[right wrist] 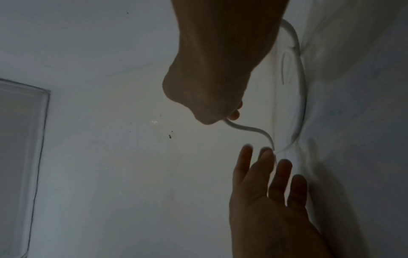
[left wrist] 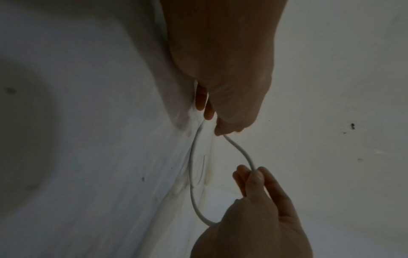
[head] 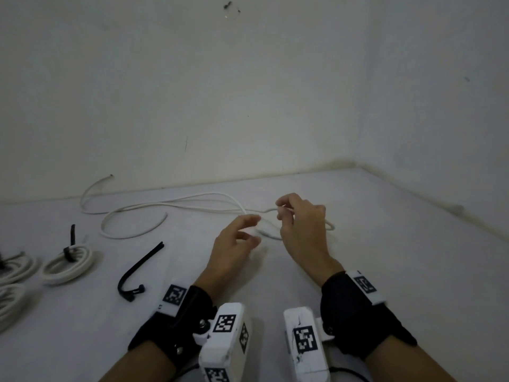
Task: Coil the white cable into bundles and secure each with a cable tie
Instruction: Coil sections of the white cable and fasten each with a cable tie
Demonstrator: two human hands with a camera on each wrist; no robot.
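The loose white cable (head: pixel 192 201) snakes across the white surface below the wall. My right hand (head: pixel 278 209) pinches it between thumb and fingers and lifts a short stretch; the right wrist view shows that pinch (right wrist: pixel 223 120), with the cable (right wrist: pixel 249 130) curving away. My left hand (head: pixel 257 228) reaches in beside it with straight, spread fingers (right wrist: pixel 267 157), and the fingertips just touch the cable. In the left wrist view the cable (left wrist: pixel 238 150) runs from my left fingertips (left wrist: pixel 217 132) to the right hand (left wrist: pixel 253 172). A loose black cable tie (head: pixel 137 268) lies to the left.
A coiled white bundle (head: pixel 68 263) bound with a black tie sits at the left, with more coils (head: pixel 13 274) at the frame edge. One cable end (head: pixel 110 176) leans up the back wall. The side wall (head: pixel 440 119) closes in the right.
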